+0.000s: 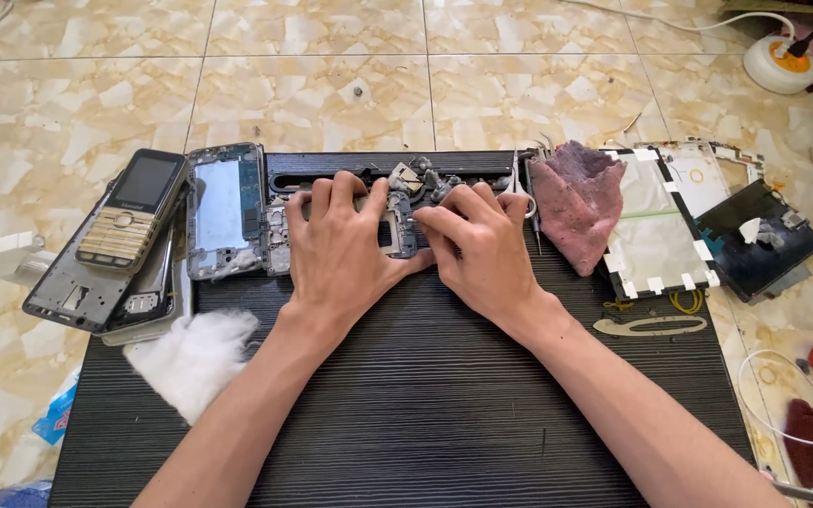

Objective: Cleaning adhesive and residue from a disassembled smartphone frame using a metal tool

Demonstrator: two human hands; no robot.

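Black ribbed mat point(406, 395) on marble floor tiles point(312, 85). Phone frame point(390, 226) under both hands, long axis left-right. Left hand point(341, 246) and right hand point(484, 249) pressed on it, fingertips close together. Cloth point(576, 202) right of right hand.

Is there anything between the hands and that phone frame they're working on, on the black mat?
Nothing visible is. The left hand and right hand already rest on the phone frame on the black mat. The pink cloth, tweezers and opened phone lie off to the sides, clear of both.
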